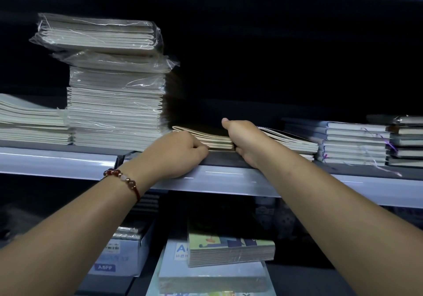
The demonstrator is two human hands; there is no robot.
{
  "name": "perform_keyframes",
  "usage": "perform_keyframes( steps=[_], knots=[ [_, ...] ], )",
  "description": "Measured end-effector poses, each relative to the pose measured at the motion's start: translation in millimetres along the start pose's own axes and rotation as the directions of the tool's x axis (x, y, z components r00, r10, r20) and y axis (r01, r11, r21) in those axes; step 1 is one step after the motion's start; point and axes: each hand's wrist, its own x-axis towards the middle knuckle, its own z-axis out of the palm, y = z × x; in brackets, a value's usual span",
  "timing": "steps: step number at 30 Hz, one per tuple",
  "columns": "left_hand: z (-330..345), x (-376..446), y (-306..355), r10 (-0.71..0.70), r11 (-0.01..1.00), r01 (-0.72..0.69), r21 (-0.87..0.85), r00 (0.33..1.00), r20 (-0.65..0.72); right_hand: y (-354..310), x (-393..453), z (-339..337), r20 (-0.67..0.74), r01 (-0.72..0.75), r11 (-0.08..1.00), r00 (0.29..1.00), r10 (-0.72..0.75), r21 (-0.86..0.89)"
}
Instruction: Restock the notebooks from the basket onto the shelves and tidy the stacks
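1. Across the middle of the view runs the shelf (229, 178), its pale front rail under both wrists.
2. At the left of that shelf stands the tall stack (116, 112) of pale notebooks, several bundles wrapped in clear plastic, with the top bundle shifted leftward out of line.
3. Left of it lies a lower, sloping pile (29, 121) of similar notebooks, touching the tall stack's base.
4. At the right sit bound notebooks (352, 144) in a neat stack, with dark-covered ones (405, 142) just beside them at the frame edge.
5. On the lower shelf lies a plastic-wrapped pack with a colourful cover (231, 247) atop a flat blue-labelled package (212, 277).
6. Between the tall stack and the bound ones rests the small stack of tan notebooks (212, 138), near the shelf's front edge.
7. The left hand (176, 156), fingers curled, presses against the small stack's front left corner; a beaded bracelet (123, 180) circles its wrist.
8. The right hand (245, 142) clasps the stack's right side, thumb raised above, fingers tucked below.
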Motion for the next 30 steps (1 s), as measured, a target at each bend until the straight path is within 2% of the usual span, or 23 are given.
perform_keyframes(
  steps=[6,10,13,16,17,20,22,26,30],
  knots=[
    [-1.3,9.2,-3.5,-0.011,0.999,0.005,0.038,0.986,0.166,-0.6,-9.2,-2.6,0.010,0.000,0.994,1.000,0.001,-0.108],
    [-6.8,8.5,-2.7,0.007,0.999,0.004,-0.038,0.963,0.270,3.6,-9.4,-4.8,0.052,0.005,0.995,0.999,0.000,-0.100],
    [-8.5,3.6,0.7,0.011,0.999,0.000,-0.050,0.974,0.227,3.9,-12.0,-3.8,0.058,0.026,0.996,0.998,-0.022,-0.084],
    [-7.8,-4.6,4.5,-0.105,0.994,0.104,-0.040,0.995,-0.001,5.1,-14.4,-2.2,0.059,0.019,0.997,0.998,-0.015,-0.077],
    [-8.3,-4.0,3.9,-0.148,0.988,0.146,-0.059,0.989,-0.032,3.7,-15.3,-2.6,0.059,0.005,0.997,0.998,0.000,-0.083],
    [-10.3,3.0,2.9,-0.216,0.972,0.224,-0.074,0.971,0.100,2.5,-15.8,-4.2,0.072,-0.037,0.995,0.996,0.044,-0.096],
    [-13.3,7.7,0.5,-0.195,0.975,0.213,-0.062,0.957,0.215,-3.4,-18.3,-6.6,0.098,-0.071,0.993,0.992,0.081,-0.094],
    [-29.8,7.1,2.3,-0.204,0.970,0.235,-0.053,0.918,0.340,-16.6,-23.9,-18.4,0.182,-0.117,0.976,0.972,0.151,-0.185],
    [-69.7,-0.5,24.4,-0.213,0.972,0.228,-0.049,0.954,0.213,-42.5,-47.6,-53.1,0.196,-0.009,0.963,0.979,0.064,-0.270]
  ],
)
